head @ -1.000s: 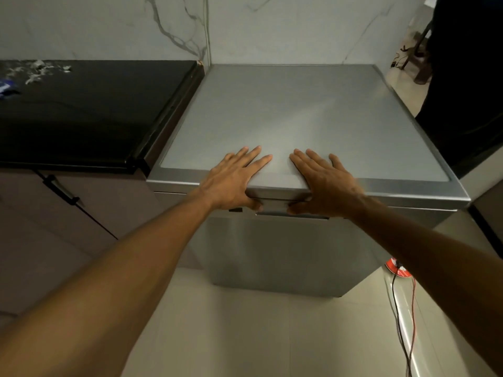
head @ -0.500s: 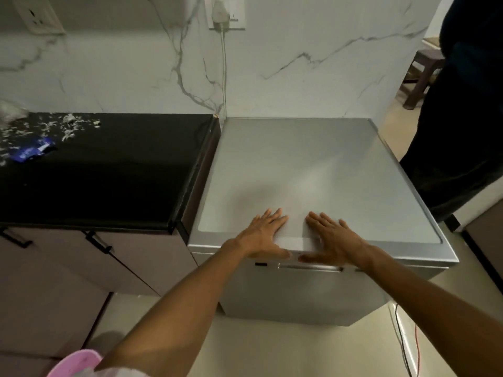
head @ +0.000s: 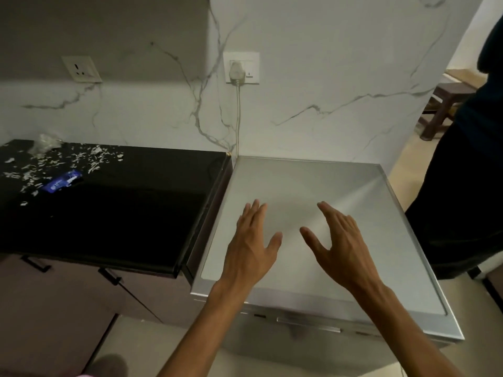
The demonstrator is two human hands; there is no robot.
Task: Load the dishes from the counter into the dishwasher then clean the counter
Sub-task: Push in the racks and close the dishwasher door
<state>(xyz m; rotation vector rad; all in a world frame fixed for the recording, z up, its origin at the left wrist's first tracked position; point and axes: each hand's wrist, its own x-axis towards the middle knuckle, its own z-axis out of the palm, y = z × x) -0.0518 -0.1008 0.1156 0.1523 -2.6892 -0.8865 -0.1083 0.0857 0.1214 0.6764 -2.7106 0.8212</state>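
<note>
A silver dishwasher (head: 340,191) stands against a white marble-veined wall (head: 326,77), its door closed and its flat brushed-metal top bare, so nothing of its inside can be seen. A narrow handle strip (head: 307,323) runs along its upper front edge. The left hand (head: 249,248) and the right hand (head: 339,242) are held side by side over the front half of the dishwasher top, palms down, fingers straight and loosely spread, thumbs pointing toward each other with a gap between them; both are released and grasp nothing. Whether they touch the metal cannot be told. Just to the left, touching the dishwasher's side, is the black glossy desk (head: 122,213). No dishes show on the part of the desk in view. Its far left corner is littered with small white scraps (head: 62,161), a crumpled piece of clear plastic (head: 45,145) and a blue wrapper (head: 62,182). Below the desk are brown cabinet doors (head: 54,300) with dark handles. On the wall above, a white plug (head: 236,72) sits in a socket (head: 241,68), its cord (head: 238,118) dropping behind the gap between the desk and the dishwasher; a second socket (head: 81,69) is further left. At the right edge stands a person in dark clothing (head: 468,186), close beside the dishwasher, and behind them is a dark wooden stool (head: 446,110).
</note>
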